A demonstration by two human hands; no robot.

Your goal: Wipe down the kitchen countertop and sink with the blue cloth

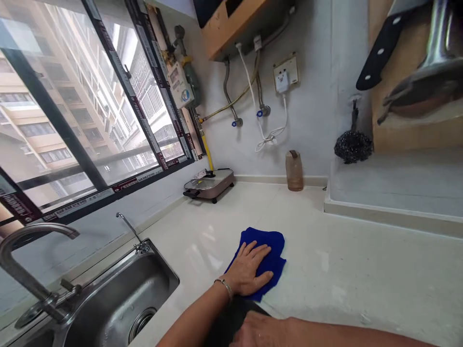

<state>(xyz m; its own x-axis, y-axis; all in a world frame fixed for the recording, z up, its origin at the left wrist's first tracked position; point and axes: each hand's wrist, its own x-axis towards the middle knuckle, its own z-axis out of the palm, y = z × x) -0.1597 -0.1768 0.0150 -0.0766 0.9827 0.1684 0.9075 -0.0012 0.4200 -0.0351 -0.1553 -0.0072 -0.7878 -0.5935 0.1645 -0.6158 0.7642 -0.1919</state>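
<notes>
My left hand (pixel 249 270) lies flat, palm down, on a blue cloth (pixel 277 241) spread over the pale countertop (pixel 314 279). Its fingers are stretched and slightly apart, and a bracelet (pixel 226 287) circles the wrist. At the bottom edge, closer to my body, is my right hand (pixel 255 332), apart from the cloth. That hand's fingers are bent down and mostly cut off by the frame, so what they hold, if anything, is hidden. Dark clothing (pixel 231 320) shows between my two arms.
A steel sink (pixel 162 262) with a curved faucet (pixel 25 270) and a thin tap (pixel 130 226) lies left. An electric pan (pixel 211 185) and a brownish bottle (pixel 294 171) stand at the back. A wire scrubber (pixel 353 144) and knife (pixel 379 53) hang right.
</notes>
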